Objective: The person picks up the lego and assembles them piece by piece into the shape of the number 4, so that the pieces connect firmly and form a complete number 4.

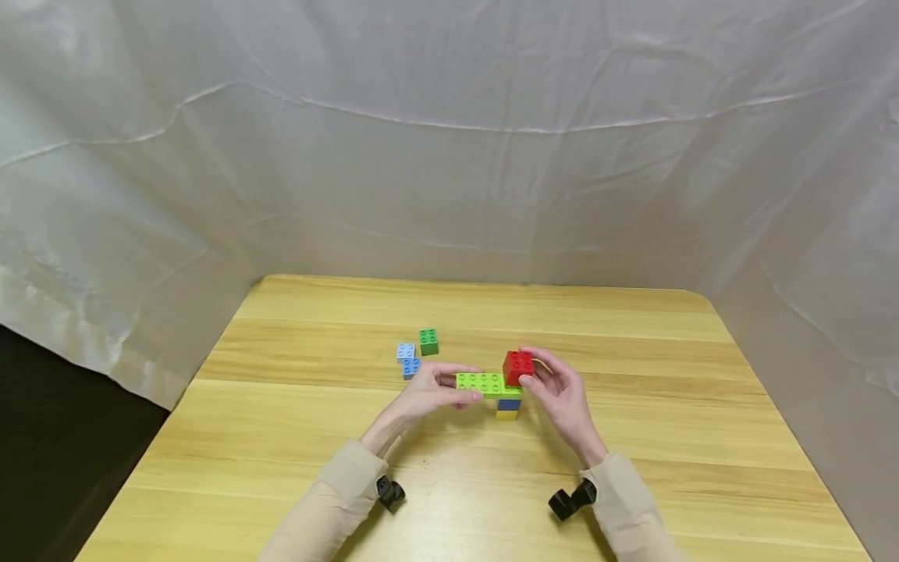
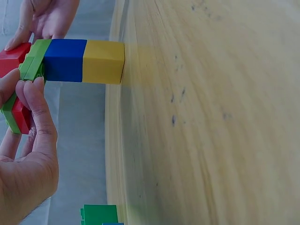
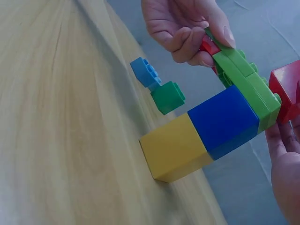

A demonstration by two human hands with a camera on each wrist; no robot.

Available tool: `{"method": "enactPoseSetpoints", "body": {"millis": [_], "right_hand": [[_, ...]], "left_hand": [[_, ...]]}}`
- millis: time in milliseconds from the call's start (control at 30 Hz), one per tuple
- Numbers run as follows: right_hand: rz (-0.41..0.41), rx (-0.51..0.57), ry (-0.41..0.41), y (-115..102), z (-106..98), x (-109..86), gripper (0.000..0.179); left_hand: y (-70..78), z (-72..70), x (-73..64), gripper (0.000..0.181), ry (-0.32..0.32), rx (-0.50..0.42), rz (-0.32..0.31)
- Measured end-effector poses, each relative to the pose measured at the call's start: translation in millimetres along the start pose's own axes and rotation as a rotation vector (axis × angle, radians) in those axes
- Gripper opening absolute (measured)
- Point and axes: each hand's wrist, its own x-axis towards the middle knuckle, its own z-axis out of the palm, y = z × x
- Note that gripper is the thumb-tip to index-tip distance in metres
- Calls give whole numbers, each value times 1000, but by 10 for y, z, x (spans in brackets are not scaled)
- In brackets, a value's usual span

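My left hand [image 1: 428, 388] grips the far left end of a row of lime-green building blocks [image 1: 479, 382]. A red block [image 2: 21, 116] sits beneath that end, partly hidden by the fingers. Under the row's right end stand a dark blue block [image 3: 225, 122] and, below it, a yellow block [image 3: 176, 149] on the table. Between thumb and fingers, my right hand [image 1: 566, 396] pinches another red block [image 1: 518, 367], studs up. That block is right at the studs of the row's right end, over the blue and yellow stack.
Left of the hands on the wooden table [image 1: 632, 336] lie a green block [image 1: 428, 342], a light blue block [image 1: 405, 352] and a medium blue block [image 1: 410, 368], grouped together. Pale sheeting [image 1: 449, 195] hangs behind the table and along its sides.
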Motion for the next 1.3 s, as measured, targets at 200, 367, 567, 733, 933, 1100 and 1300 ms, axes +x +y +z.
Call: {"method": "enactPoseSetpoints", "body": {"millis": [200, 367, 567, 733, 933, 1100, 1300], "right_hand": [[1, -51, 18, 19, 4, -40, 44], [-8, -32, -2, 24, -10, -68, 45], [-1, -25, -6, 30, -23, -83, 46], [2, -46, 6, 45, -26, -86, 46], [22, -78, 0, 40, -12, -91, 47], [32, -78, -1, 21, -6, -98, 48], [15, -105, 15, 31, 6, -85, 45]], "left_hand": [[6, 13, 6, 47, -20, -25, 16], [-14, 18, 26, 47, -46, -39, 38], [-35, 20, 45, 48, -44, -40, 39], [-36, 21, 53, 47, -43, -39, 36], [-27, 27, 47, 47, -49, -36, 38], [-15, 39, 39, 48, -55, -40, 42], [-9, 50, 39, 48, -61, -57, 45]]}}
